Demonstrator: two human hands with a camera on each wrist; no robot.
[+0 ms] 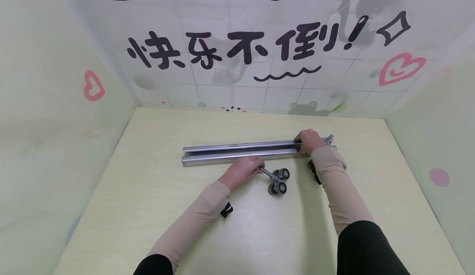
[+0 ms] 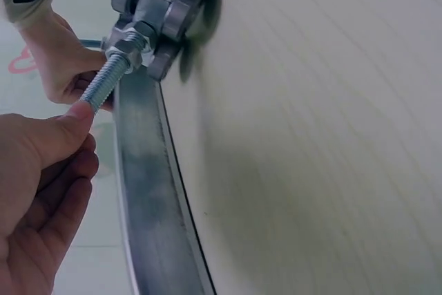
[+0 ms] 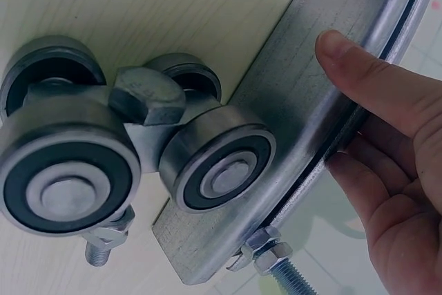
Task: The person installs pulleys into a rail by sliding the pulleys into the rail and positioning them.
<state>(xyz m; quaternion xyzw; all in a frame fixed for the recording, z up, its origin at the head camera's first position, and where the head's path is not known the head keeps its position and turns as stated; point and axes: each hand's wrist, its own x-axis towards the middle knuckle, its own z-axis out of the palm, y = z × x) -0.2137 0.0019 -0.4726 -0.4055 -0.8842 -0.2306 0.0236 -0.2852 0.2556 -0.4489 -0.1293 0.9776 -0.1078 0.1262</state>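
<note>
Steel roller trolley (image 1: 278,181) on the desk (image 1: 148,192), just in front of the metal track (image 1: 237,153): judged heavy, rigid, prone to rolling; best gripped by its threaded bolt (image 2: 103,81). Left hand (image 1: 241,172) pinching that bolt, fingers curled. Right hand (image 1: 308,141) clasped over the track's right end.

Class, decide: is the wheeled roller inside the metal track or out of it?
Out: the roller lies on the table beside the track.
</note>
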